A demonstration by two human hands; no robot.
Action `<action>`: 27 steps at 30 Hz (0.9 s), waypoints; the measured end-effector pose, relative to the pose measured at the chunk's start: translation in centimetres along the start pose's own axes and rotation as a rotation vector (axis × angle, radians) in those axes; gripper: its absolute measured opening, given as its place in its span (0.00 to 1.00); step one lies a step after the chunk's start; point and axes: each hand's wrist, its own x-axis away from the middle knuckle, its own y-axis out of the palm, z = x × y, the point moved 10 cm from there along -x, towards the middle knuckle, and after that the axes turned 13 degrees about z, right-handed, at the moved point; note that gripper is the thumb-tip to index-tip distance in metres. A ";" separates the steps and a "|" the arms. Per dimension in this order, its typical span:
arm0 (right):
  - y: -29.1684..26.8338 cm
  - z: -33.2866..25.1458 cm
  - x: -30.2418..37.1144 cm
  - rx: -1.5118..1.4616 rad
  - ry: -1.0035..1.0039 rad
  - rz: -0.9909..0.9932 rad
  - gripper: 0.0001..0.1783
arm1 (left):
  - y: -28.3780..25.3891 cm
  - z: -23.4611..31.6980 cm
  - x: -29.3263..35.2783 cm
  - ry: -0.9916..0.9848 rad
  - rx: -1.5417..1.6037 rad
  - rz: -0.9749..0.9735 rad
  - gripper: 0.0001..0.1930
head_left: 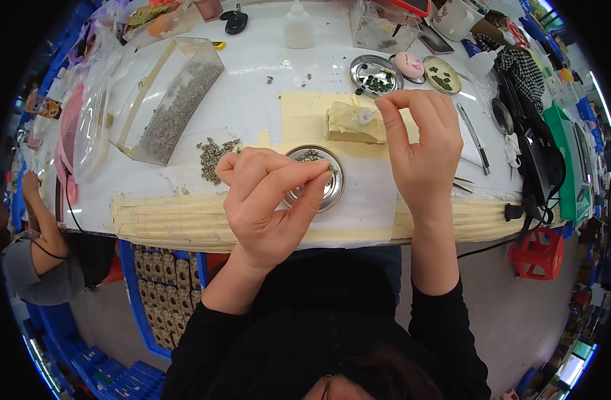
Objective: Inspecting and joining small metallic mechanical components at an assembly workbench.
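Observation:
My left hand (269, 200) is closed in a pinch over the round metal dish (340, 190). Between its thumb and forefinger sits a tiny greyish piece (329, 169), too small to name surely. Several similar small pieces lie in the dish below. My right hand (425, 143) is also pinched, beside a block wrapped in cream tape (352, 128). Its fingertips hold a thin, pale stick-like tool (373, 111), mostly hidden. The tool's end is at a small white cup (365, 117) on the block.
Left of the dish lies a pile of small grey pieces (215, 157), near a clear bin (165, 100) with more. Behind are a white squeeze bottle (299, 28) and a tray of dark green bits (377, 79). Tweezers (474, 137) lie right. A person (42, 257) sits far left.

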 end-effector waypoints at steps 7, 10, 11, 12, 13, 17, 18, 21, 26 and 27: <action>-0.1 -1.6 2.2 -0.352 0.329 -0.138 0.05 | -0.5 0.3 0.0 0.019 0.009 0.016 0.13; 2.4 -1.6 5.2 -0.719 0.675 -0.320 0.06 | -0.2 0.6 0.0 0.064 -0.022 0.012 0.14; 3.1 -1.7 6.4 -0.834 0.796 -0.369 0.06 | -0.1 0.7 0.1 0.077 -0.033 0.014 0.14; 3.5 -1.5 7.1 -0.896 0.922 -0.345 0.07 | -0.1 0.8 0.2 0.093 -0.055 0.018 0.14; 3.5 -1.4 7.3 -0.905 0.942 -0.327 0.06 | -0.2 0.9 0.3 0.108 -0.075 0.023 0.14; 1.9 -1.4 5.6 -0.672 0.650 -0.217 0.04 | 0.1 0.9 0.5 0.100 -0.148 -0.008 0.14; 1.1 -2.0 4.8 -0.545 0.485 -0.176 0.05 | 0.3 0.9 0.4 0.091 -0.151 -0.017 0.14; -1.3 -5.6 3.6 -0.277 0.004 -0.028 0.12 | 0.6 0.6 0.4 0.056 -0.125 -0.046 0.13; -1.0 -6.0 4.2 -0.284 -0.019 -0.060 0.16 | 0.4 -0.5 0.2 -0.030 -0.046 -0.044 0.10; -0.9 -5.4 4.3 -0.299 0.048 -0.067 0.16 | 0.3 -0.5 0.2 -0.048 -0.035 -0.041 0.10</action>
